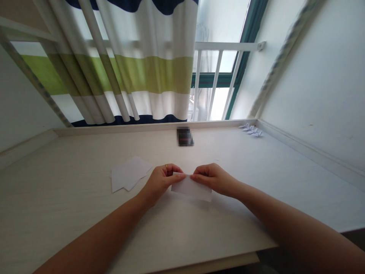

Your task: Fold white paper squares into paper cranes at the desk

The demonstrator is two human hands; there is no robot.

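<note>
A folded sheet of white paper (194, 188) hangs between my two hands, a little above the pale table (182, 232). My left hand (164, 177), with a ring on one finger, pinches its upper edge left of the middle. On the same edge, just to the right, my right hand (212, 177) grips with thumb and bent fingers. The thumb tips are close together, and the paper's lower part slants down toward me. Beyond my left wrist lie a few loose white paper sheets (127, 173), overlapping one another.
Several small folded paper pieces (252, 130) stand in the far right corner. A dark, pixelated object (184, 137) sits near the table's back edge. Behind are a striped curtain (154, 76) and a white railing (225, 46) before the window. Walls rise on both sides.
</note>
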